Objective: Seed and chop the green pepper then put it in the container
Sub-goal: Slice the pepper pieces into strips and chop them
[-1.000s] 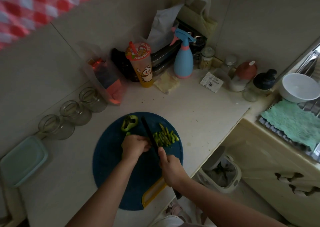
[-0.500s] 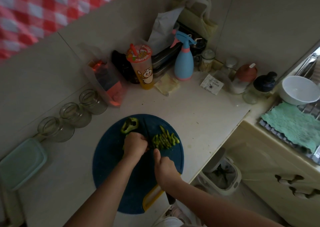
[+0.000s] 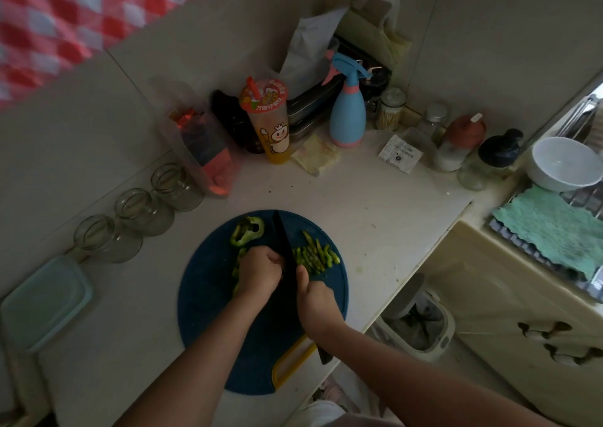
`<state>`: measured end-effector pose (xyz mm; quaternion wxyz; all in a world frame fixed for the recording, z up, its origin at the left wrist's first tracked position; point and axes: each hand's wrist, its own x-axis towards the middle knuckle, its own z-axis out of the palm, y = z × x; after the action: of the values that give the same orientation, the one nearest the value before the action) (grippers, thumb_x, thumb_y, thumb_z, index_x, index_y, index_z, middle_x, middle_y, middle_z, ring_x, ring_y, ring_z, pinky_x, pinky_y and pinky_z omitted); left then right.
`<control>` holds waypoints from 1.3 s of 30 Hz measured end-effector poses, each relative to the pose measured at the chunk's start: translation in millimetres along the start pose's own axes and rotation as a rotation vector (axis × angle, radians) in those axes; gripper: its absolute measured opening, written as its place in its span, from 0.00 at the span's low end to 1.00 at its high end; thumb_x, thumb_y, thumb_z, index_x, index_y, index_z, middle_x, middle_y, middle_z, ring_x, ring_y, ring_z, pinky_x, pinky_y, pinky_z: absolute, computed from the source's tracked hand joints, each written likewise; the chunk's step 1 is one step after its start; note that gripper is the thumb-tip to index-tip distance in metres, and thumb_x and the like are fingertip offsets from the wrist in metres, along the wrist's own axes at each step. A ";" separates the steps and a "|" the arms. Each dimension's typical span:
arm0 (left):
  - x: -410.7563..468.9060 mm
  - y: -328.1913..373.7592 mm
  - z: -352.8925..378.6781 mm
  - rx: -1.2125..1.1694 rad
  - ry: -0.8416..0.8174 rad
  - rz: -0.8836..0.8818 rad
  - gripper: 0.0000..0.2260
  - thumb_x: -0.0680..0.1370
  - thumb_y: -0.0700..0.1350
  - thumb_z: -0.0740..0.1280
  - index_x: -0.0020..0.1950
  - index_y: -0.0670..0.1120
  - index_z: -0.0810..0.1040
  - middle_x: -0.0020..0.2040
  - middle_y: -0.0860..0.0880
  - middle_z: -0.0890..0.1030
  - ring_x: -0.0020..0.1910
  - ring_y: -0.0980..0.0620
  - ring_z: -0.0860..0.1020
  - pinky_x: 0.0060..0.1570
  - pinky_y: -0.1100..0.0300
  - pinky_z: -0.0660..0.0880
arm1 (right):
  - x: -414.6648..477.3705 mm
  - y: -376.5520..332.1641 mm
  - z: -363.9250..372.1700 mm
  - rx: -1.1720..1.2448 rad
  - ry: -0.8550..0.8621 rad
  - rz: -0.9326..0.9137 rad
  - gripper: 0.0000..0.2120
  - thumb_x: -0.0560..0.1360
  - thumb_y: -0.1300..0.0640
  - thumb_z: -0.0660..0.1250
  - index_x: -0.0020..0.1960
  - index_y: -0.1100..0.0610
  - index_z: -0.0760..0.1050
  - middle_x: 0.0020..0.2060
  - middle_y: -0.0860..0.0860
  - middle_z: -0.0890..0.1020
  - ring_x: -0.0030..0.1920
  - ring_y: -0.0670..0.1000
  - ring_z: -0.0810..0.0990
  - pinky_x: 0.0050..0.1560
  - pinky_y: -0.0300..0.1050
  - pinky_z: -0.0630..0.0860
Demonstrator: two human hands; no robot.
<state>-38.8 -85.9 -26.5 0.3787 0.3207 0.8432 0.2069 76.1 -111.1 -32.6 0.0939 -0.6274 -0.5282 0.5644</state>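
1. Mid-chop: our left hand [image 3: 261,273] curls down on the green pepper [image 3: 237,271], and our right hand [image 3: 315,302] grips the knife [image 3: 283,240] right beside it.
2. Next we'd cut the rest. The container [image 3: 45,299] sits well left of both hands.

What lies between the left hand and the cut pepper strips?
In the head view, the knife, gripped by the right hand, lies between the left hand and the strips.

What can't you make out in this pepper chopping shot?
Head view only.
the pepper piece being cut: mostly under the left hand
the knife handle: mostly wrapped by the right hand
where the blade meets the board: too dark
what lies in the bin: dim, blurred
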 end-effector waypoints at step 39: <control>-12.8 -7.0 -45.1 -0.165 0.055 0.172 0.09 0.78 0.38 0.63 0.57 0.43 0.78 0.46 0.46 0.81 0.38 0.52 0.79 0.38 0.61 0.76 | -3.0 -28.4 -63.3 0.062 -0.185 -0.080 0.27 0.80 0.38 0.47 0.35 0.57 0.68 0.27 0.52 0.70 0.24 0.48 0.69 0.25 0.39 0.67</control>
<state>-69.8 -104.6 4.1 0.3616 0.3538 0.8026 0.3160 112.0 -71.0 11.4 0.0866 -0.5478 -0.5416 0.6317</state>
